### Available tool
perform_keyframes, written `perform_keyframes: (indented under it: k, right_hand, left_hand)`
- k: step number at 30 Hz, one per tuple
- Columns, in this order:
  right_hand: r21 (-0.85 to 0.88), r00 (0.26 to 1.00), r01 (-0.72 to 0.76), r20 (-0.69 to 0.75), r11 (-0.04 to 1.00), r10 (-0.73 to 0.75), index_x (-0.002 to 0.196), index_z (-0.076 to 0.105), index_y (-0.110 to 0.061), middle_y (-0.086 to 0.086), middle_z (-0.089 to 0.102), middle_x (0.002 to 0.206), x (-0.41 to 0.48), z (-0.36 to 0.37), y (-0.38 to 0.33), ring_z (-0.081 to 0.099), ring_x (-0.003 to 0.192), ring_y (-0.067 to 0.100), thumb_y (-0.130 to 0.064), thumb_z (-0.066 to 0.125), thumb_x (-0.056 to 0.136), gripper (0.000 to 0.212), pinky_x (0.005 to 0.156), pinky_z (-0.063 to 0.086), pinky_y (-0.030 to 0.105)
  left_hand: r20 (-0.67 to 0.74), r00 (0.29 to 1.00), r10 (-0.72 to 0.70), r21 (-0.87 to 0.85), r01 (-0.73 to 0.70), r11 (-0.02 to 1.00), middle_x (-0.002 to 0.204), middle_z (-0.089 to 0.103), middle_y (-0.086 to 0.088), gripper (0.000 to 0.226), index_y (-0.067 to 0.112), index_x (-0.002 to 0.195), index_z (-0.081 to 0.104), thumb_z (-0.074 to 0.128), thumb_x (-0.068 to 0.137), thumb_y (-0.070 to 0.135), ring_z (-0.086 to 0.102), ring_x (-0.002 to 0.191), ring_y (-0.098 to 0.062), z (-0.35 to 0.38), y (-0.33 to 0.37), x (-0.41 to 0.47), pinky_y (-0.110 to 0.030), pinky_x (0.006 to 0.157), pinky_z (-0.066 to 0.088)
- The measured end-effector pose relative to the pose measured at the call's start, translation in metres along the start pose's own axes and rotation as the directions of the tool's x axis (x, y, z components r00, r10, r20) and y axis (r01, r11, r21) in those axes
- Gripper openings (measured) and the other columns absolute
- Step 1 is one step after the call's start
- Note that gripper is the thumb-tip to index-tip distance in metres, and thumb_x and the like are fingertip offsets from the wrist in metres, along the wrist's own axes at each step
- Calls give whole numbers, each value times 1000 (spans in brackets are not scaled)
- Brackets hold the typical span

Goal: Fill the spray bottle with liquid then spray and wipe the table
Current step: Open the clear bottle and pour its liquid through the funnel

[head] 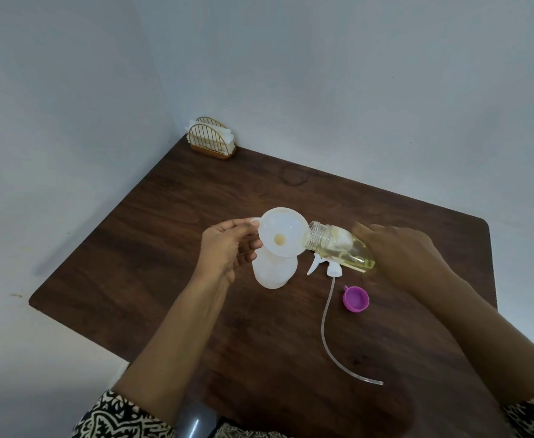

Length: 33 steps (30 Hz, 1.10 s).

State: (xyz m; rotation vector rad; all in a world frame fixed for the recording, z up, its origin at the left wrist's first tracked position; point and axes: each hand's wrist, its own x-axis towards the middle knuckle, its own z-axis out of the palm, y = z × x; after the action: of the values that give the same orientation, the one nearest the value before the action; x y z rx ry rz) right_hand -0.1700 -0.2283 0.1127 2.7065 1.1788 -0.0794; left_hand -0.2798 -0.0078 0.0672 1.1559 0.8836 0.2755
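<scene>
A white spray bottle stands upright on the dark wooden table with a white funnel in its neck. My left hand pinches the funnel's rim and handle. My right hand grips a clear bottle of yellowish liquid, tilted nearly flat with its open mouth over the funnel's edge. A little yellow liquid sits at the funnel's hole. The white spray head with its long dip tube lies on the table to the right of the spray bottle.
A purple cap lies open side up near the spray head. A gold wire napkin holder with white napkins stands at the table's far corner by the wall. A faint ring mark shows on the wood behind the bottles.
</scene>
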Motion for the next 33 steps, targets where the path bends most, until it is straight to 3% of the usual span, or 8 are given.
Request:
perform_keyframes:
  k: [5,18,25,29,33]
  right_hand:
    - [20,1000,2,16,1000,-2,126,36,-26,-8,59,106,-1,-3,-1,46,75,12,-33,62,85,49,45,24,19]
    - [4,1000,21,20,1000,-21,126,36,-27,-6,60,106,1,-4,-2,61,90,16,-33,61,86,48,57,39,24]
    - [4,1000,27,5,1000,-27,126,35,-27,-7,59,107,2,-3,-1,60,89,16,-30,59,87,46,52,32,23]
    - [6,1000,18,6,1000,-18,125,35,-27,-7,58,105,2,-4,-2,51,78,14,-30,61,85,48,46,24,20]
    - [-5,1000,24,9,1000,-24,124,35,-27,-7,58,105,2,-3,-1,60,89,16,-30,61,84,48,46,24,21]
  left_hand:
    - [0,1000,-6,-2,6,1000,70,71,-4,11,8,94,73,72,84,13,64,53,-7,0,1,0,-20,44,48]
    - [-5,1000,-13,-3,13,1000,70,71,-4,10,8,93,73,72,84,13,64,53,-7,0,2,-1,-20,44,48]
    - [-4,1000,-10,4,10,1000,70,71,-3,11,9,94,73,72,85,14,64,54,-7,-1,2,-1,-20,43,48]
    - [-8,1000,-11,1,11,1000,69,71,-3,8,10,92,73,71,85,13,64,54,-8,-1,2,-1,-19,43,47]
    - [-9,1000,-10,4,10,1000,70,71,-3,9,10,93,73,71,85,14,64,54,-8,-1,2,-1,-19,43,47]
